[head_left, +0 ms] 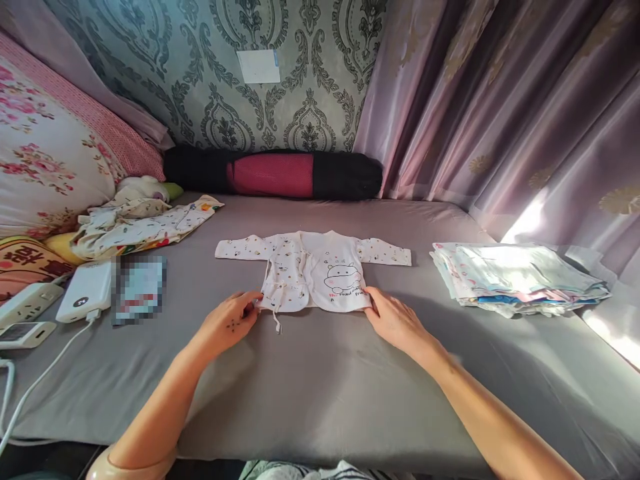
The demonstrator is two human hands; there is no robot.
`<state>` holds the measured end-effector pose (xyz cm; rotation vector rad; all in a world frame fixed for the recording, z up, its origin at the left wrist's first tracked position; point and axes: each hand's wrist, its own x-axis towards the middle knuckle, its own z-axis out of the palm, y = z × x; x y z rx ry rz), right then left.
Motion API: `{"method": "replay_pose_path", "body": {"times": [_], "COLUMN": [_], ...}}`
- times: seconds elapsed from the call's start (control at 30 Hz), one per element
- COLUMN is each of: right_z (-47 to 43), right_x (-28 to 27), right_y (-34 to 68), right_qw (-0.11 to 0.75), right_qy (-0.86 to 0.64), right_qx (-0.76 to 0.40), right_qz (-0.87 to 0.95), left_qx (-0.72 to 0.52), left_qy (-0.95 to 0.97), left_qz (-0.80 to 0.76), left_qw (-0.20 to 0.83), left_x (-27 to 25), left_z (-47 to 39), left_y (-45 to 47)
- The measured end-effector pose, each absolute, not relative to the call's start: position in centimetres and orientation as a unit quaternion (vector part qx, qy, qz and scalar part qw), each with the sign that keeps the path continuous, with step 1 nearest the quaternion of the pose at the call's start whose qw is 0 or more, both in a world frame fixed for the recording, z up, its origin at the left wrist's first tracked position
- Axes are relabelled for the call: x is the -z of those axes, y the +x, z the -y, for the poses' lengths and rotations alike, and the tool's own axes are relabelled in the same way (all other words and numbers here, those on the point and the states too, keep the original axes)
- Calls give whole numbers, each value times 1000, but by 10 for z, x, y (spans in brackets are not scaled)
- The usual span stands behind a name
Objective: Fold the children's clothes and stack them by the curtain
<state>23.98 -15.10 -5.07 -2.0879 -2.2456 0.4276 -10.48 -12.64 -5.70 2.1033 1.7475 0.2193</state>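
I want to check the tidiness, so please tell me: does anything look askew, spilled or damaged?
I see nothing spilled or damaged. A tie strays out below the shirt, which otherwise lies flat. The cloth at left is rumpled, unlike the flat stack at right.

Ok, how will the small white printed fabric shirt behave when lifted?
The shirt will likely sag, as it lies thin and flat. Probably light too, being small and apparently unpadded. Its narrow white tie may dangle, since it trails loose past the hem.
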Motion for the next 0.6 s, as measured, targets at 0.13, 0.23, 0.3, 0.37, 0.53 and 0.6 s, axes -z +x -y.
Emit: {"method": "replay_pose_path", "body": {"times": [0.13,0.23,0.3,0.37,0.53,0.6], "right_z": [158,149,139,128,113,112], "right_x": [24,20,27,37,53,53], "right_y": [228,194,168,148,135,135], "right_qw": [39,89,90,79,60,45], "right_qy": [-662,-598,-551,-538,-562,-567], "right_qx": [-103,-113,-119,-116,-115,-115], "right_qz": [741,789,821,831,817,814], "left_qx": [-159,-224,-229,-229,-223,-205], "left_qy": [765,778,778,763,720,721], "left_qz": [-601,-557,-546,-566,-635,-642], "left_qw": [168,185,212,212,171,161], "left_x": [35,29,34,43,64,66], "left_z": [132,121,110,102,102,107], "left_y": [-87,-50,-24,-5,2,0]}}
